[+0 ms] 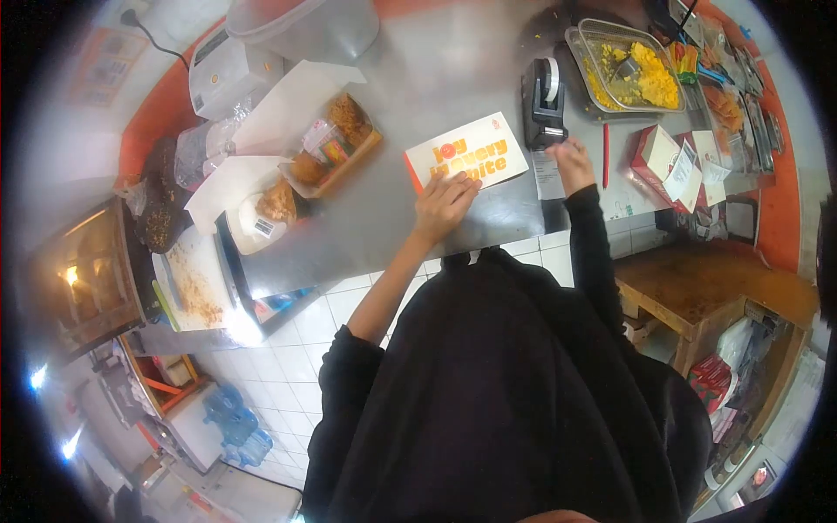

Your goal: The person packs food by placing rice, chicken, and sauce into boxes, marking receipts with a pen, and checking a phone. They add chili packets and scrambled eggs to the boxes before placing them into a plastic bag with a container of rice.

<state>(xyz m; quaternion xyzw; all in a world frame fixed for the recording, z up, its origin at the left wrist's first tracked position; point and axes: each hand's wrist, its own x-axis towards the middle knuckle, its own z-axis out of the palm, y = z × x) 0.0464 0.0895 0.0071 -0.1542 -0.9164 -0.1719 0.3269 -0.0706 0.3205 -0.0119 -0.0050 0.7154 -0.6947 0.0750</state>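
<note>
A closed white cardboard food box [488, 144] with orange lettering lies on the steel counter. My left hand [446, 202] rests on its near edge, fingers stretched out over the lid. To the right of the box stands a black tape dispenser [544, 118] with a roll of tape in it. Right at the dispenser's near end is my right hand [572, 166], its fingers closed together; whatever they pinch is too small to make out. A printed paper slip [547, 177] lies beside that hand, under the dispenser's near end.
Two open boxes hold fried food [349, 122] and a wrapped item [277, 202] on the left. Further right are a red pen [606, 155], a wire-mesh tray [602, 98] of yellow food and red-white boxes [667, 170]. A plastic tub [305, 30] stands at the back.
</note>
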